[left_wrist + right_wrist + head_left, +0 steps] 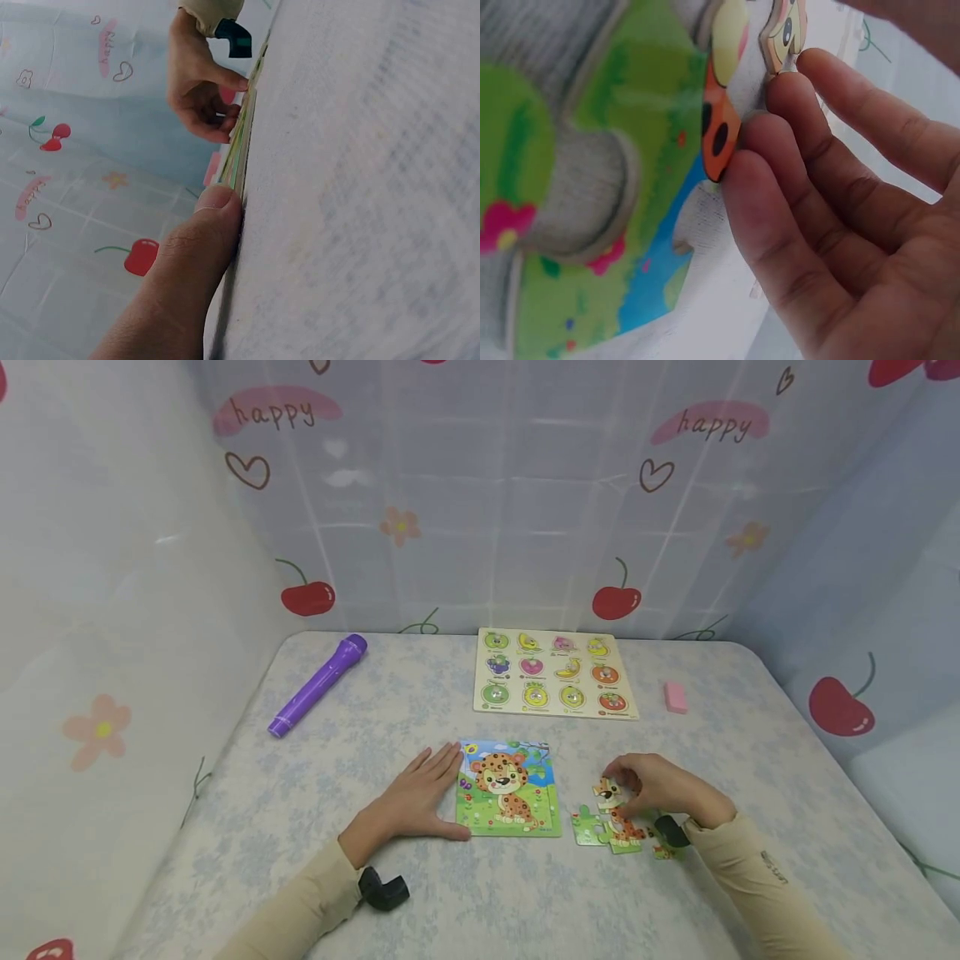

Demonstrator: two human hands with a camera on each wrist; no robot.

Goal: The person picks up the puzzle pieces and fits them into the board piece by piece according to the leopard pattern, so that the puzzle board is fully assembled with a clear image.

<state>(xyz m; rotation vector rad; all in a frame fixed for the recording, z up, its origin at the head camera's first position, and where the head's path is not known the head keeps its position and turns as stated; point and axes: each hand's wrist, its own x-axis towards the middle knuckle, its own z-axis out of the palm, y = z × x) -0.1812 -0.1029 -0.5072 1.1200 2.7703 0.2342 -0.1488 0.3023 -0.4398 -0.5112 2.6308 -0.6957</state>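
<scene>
"happy" 2 times on pink patches of the cherry-print curtain, right sleeve lettering illegible

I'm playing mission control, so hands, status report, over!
Left hand: touching leopard board. Right hand: curled round puzzle pieces. Nothing visibly between board and pieces.

We see a square board lying flat on the desk, printed with a spotted leopard cub sitting on green grass under a blue sky. To its right, just apart from it, we find loose puzzle pieces: a green piece nearest the board, a body piece beside it with black-spotted orange fur, and beyond these a face piece showing part of the cub's face. Farther right we make out another piece, partly covered.
</scene>
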